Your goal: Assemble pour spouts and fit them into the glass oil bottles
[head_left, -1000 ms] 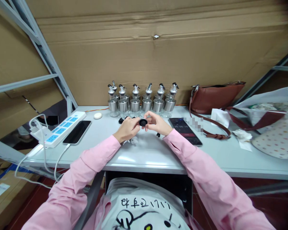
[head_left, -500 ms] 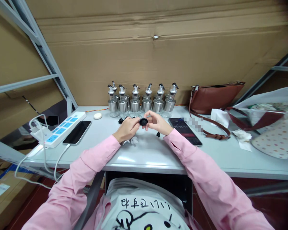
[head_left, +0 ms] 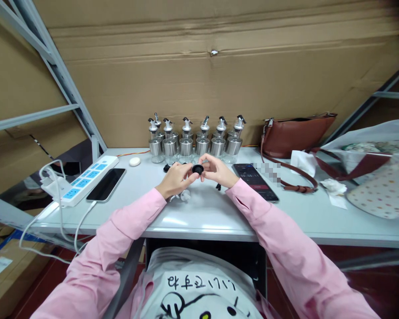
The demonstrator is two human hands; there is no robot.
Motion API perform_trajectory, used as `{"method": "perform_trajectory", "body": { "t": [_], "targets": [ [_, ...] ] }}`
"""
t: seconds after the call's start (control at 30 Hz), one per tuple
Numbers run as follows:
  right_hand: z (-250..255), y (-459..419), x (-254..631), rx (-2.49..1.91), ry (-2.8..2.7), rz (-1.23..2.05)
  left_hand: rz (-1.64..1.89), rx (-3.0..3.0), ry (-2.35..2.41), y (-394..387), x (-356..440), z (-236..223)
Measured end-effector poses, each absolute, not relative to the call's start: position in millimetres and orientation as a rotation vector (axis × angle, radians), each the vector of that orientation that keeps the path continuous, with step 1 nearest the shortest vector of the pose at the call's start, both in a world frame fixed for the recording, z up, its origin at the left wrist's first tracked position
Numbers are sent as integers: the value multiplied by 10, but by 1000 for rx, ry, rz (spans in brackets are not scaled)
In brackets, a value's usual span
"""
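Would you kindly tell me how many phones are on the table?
2: the blank-screened phone beside the white power strip, and the timer phone beside the right hand.

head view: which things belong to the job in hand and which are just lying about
Likely the job's:
round black piece, held by left hand and right hand
spouted bottles
small whitish pieces

Seemingly just lying about:
brown bag
power strip
left phone
right phone
round white object

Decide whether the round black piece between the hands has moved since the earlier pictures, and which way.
No, not visibly: judged against the row of bottles, the round black piece shows no clear shift either way.
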State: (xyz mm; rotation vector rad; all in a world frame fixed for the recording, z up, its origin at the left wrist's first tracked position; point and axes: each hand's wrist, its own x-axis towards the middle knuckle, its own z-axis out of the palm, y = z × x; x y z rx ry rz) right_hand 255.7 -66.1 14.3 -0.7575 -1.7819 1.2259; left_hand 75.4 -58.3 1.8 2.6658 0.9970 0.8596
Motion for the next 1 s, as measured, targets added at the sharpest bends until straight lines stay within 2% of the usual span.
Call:
{"method": "perform_trajectory", "body": {
  "t": [1.0],
  "targets": [
    [88,-641,2548,-830,-1834,1140,891,2632,1051,-595,771,3]
  ]
}}
